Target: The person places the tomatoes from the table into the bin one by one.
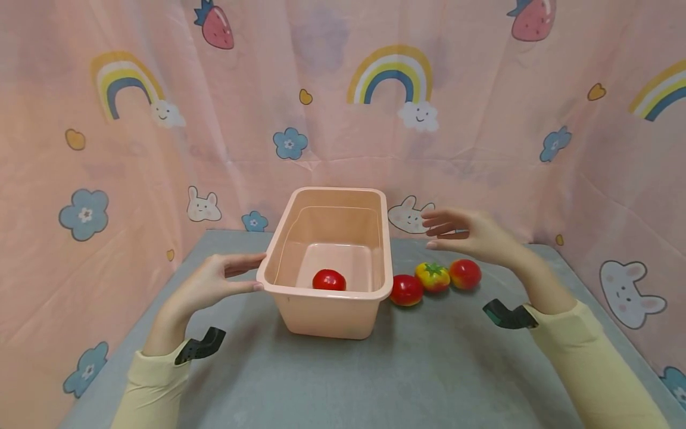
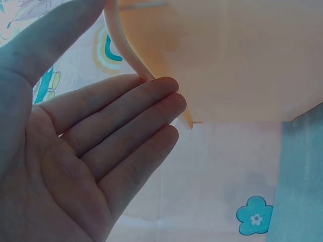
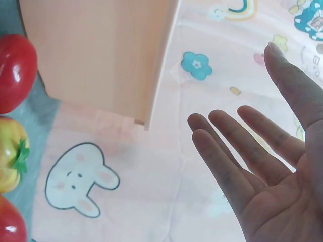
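Note:
A pale peach plastic bin (image 1: 330, 316) stands at mid-table with a shiny red round fruit (image 1: 329, 280) lying inside. At its left rim is my left hand (image 1: 211, 283), thumb and nearly straight fingertips touching the edge; the left wrist view shows the fingers (image 2: 136, 118) extended side by side. My right hand (image 1: 463, 235) hovers right of the bin with loosely extended fingers and nothing held. Below it, in a row, lie a red fruit (image 1: 406, 290), a yellow-and-red fruit (image 1: 432, 277) with a green leafy top, and another red fruit (image 1: 465, 274).
The grey tabletop (image 1: 332, 387) reaches back to a pink printed curtain (image 1: 343, 155) that surrounds it at the back and sides. Dark camera mounts (image 1: 200, 345) sit on the wrists over cream sleeves (image 1: 155, 381).

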The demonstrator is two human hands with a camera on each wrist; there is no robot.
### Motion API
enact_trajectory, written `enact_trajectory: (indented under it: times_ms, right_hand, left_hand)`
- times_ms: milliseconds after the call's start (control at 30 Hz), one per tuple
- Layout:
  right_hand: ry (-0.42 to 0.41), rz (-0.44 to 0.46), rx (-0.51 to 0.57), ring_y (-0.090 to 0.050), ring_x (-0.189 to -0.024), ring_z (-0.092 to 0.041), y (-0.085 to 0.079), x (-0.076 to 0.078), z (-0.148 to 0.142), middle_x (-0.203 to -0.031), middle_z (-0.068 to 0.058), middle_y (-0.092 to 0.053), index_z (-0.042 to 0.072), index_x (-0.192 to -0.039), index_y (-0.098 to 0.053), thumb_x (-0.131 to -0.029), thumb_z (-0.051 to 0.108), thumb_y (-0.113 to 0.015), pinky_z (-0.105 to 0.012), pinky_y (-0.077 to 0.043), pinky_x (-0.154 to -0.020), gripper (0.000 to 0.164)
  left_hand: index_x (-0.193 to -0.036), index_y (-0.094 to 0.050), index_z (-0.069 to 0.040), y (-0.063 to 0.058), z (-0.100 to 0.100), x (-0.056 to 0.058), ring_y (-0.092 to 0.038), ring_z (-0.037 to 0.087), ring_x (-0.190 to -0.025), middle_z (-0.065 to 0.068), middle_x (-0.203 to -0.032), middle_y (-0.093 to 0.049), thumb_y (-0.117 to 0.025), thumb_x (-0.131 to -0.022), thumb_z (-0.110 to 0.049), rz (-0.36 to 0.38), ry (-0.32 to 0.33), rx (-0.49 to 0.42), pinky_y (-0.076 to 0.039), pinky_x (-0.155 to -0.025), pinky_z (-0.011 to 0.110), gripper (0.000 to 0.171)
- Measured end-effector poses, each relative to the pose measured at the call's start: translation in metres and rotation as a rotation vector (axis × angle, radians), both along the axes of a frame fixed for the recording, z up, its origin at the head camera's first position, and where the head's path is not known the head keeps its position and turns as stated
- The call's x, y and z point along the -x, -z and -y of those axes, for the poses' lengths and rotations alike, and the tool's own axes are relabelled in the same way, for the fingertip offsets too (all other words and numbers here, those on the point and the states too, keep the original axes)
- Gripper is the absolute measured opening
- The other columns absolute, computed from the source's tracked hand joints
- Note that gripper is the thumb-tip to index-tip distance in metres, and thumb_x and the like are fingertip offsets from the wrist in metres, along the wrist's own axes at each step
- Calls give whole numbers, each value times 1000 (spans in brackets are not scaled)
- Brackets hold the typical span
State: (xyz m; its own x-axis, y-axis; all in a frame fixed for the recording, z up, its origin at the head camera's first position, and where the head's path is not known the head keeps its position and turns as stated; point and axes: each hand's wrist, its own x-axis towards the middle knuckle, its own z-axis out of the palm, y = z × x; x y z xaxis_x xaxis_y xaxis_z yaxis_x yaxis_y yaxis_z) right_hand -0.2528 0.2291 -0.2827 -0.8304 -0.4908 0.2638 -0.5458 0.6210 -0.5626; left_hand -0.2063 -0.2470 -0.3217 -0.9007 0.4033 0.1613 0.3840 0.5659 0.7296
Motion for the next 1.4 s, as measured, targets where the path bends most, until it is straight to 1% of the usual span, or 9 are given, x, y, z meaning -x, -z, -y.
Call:
enact_trajectory:
  times_ms: [233, 367, 500, 867, 967, 1100, 1200, 1267, 1400]
  right_hand:
    - [29, 51, 18, -63, -109, -33, 10, 3, -16, -126, -14, -61, 13, -132, -53, -85, 28, -71, -38, -58, -80, 52]
    - [45, 59, 9, -63, -109, -32, 18, 6, -27, -125, -14, -62, 13, -133, -53, -87, 28, -70, -37, -58, -82, 51]
    - [57, 64, -6, -63, -109, -32, 25, 8, -36, -125, -14, -62, 13, -133, -52, -88, 30, -69, -39, -57, -84, 51]
    - [103, 106, -27, -63, -109, -31, 39, 5, -52, -123, -11, -63, 15, -131, -54, -87, 35, -68, -43, -56, -84, 50]
    - [109, 109, -29, -63, -109, -30, 43, 5, -56, -123, -10, -63, 15, -131, -54, -88, 33, -68, -39, -57, -84, 49]
    - [104, 105, -18, -62, -109, -30, 51, 7, -64, -122, -11, -64, 13, -130, -55, -88, 31, -68, -27, -56, -82, 48]
    - [107, 96, -15, -63, -108, -31, 56, 9, -69, -121, -13, -64, 10, -130, -55, -89, 31, -67, -22, -56, -80, 48]
    - [117, 94, -14, -63, -107, -32, 59, 9, -73, -120, -14, -64, 9, -129, -55, -89, 31, -67, -25, -57, -80, 47]
    - [139, 103, -10, -62, -107, -34, 65, 9, -78, -119, -15, -64, 9, -128, -56, -89, 31, -67, -37, -58, -81, 46]
  left_hand:
    - [-132, -58, -16, 1, 1, 0, -55, 23, -123, 1, -131, -60, -78, -76, -39, -2, -1, -5, -47, -100, 43, 63]
    - [-132, -58, -16, 1, 1, 1, -55, 22, -123, 1, -130, -60, -77, -77, -39, -7, 3, -3, -48, -99, 40, 62]
    - [-132, -58, -17, 2, 2, 1, -55, 22, -123, 0, -131, -60, -77, -77, -39, -7, 5, -2, -48, -99, 41, 62]
    - [-132, -58, -18, 2, 3, 1, -55, 22, -124, 0, -131, -60, -77, -78, -39, -8, 7, -4, -48, -100, 40, 61]
    - [-132, -58, -18, 2, 3, 1, -55, 22, -123, 0, -131, -60, -77, -78, -39, -14, 6, -2, -48, -100, 39, 61]
    - [-132, -58, -17, 2, 2, 1, -55, 21, -123, 0, -130, -60, -77, -77, -38, -18, 8, -5, -48, -99, 38, 61]
    - [-131, -58, -17, 2, 1, 1, -56, 21, -123, 0, -130, -60, -77, -77, -37, -19, 10, -7, -48, -99, 37, 61]
    - [-131, -58, -16, 2, 1, 1, -56, 21, -122, 0, -130, -60, -77, -77, -37, -19, 9, -7, -48, -99, 38, 61]
    - [-132, -58, -17, 2, 1, 1, -56, 21, -122, 0, -130, -60, -77, -78, -38, -17, 7, -2, -48, -99, 40, 61]
